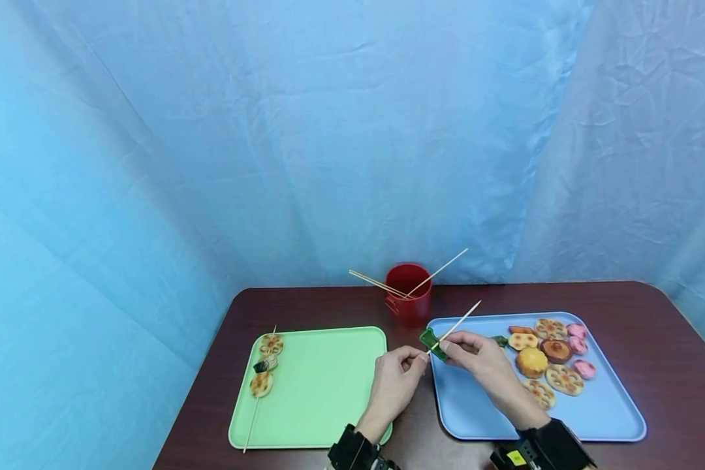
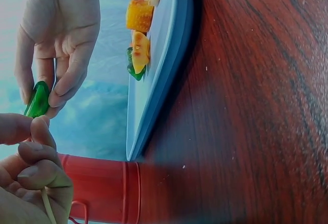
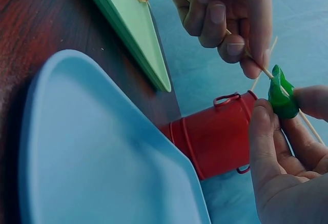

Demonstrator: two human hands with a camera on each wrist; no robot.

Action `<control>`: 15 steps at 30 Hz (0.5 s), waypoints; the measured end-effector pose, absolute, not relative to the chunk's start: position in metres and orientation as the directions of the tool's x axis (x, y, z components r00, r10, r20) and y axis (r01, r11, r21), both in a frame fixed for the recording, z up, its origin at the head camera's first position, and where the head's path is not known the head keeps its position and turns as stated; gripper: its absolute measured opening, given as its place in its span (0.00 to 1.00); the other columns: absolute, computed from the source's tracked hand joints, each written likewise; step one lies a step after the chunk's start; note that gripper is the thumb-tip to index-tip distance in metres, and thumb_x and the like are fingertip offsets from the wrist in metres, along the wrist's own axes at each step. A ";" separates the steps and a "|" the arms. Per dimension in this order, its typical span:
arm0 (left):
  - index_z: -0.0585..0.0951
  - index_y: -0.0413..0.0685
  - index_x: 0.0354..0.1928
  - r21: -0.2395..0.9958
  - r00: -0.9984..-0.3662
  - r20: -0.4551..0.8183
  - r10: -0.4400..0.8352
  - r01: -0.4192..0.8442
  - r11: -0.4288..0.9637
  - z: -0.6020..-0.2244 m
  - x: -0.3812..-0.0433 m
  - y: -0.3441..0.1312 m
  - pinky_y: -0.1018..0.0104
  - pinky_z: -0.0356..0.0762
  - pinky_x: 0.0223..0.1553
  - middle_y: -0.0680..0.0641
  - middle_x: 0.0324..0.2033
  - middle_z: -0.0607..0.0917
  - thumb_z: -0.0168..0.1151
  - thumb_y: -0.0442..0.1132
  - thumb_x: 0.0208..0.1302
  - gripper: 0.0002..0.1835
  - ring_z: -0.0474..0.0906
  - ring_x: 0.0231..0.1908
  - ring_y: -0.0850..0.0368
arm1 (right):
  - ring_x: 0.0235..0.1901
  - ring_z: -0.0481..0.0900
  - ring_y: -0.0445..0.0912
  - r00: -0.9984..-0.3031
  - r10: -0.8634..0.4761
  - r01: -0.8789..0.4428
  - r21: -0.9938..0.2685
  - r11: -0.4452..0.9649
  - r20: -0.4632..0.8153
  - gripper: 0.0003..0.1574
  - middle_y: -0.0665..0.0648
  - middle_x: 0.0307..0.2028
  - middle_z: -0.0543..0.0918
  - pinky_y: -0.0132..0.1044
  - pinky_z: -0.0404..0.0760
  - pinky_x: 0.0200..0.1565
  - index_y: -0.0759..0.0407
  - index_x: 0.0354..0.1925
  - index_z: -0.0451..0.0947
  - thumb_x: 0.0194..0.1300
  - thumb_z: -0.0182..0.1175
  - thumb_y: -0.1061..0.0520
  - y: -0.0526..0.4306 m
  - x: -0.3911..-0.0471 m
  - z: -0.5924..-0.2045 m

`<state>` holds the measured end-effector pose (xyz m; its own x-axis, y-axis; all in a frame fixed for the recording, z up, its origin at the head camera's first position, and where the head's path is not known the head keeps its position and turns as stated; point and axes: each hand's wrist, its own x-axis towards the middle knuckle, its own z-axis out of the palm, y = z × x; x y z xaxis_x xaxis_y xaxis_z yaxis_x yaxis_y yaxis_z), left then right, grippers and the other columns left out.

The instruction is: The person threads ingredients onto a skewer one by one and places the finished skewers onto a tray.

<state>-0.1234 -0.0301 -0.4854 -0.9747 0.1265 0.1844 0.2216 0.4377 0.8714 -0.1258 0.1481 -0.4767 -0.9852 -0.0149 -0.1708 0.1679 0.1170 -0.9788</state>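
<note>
My left hand pinches a thin wooden skewer near the inner edges of the two trays. A folded green pepper piece is on that skewer, which shows on both sides of it in the right wrist view. The right hand grips the pepper piece between thumb and fingers, close beside the left fingertips. On the green tray lies a loaded skewer with two lotus root slices and a dark-and-pale piece between them.
Food pieces crowd the blue tray at right: lotus slices, a corn chunk, a mushroom, pink pieces and another green piece. Behind the hands stands a red cup with several skewers.
</note>
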 end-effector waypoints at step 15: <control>0.84 0.54 0.27 0.879 -0.978 0.177 0.113 0.209 0.428 -0.493 -0.123 -0.041 0.74 0.67 0.20 0.60 0.16 0.75 0.62 0.42 0.63 0.07 0.69 0.18 0.68 | 0.46 0.81 0.54 -0.994 -0.002 0.103 -0.975 0.197 -0.106 0.39 0.65 0.48 0.82 0.45 0.80 0.46 0.67 0.57 0.75 0.64 0.58 0.37 0.178 -0.130 -0.480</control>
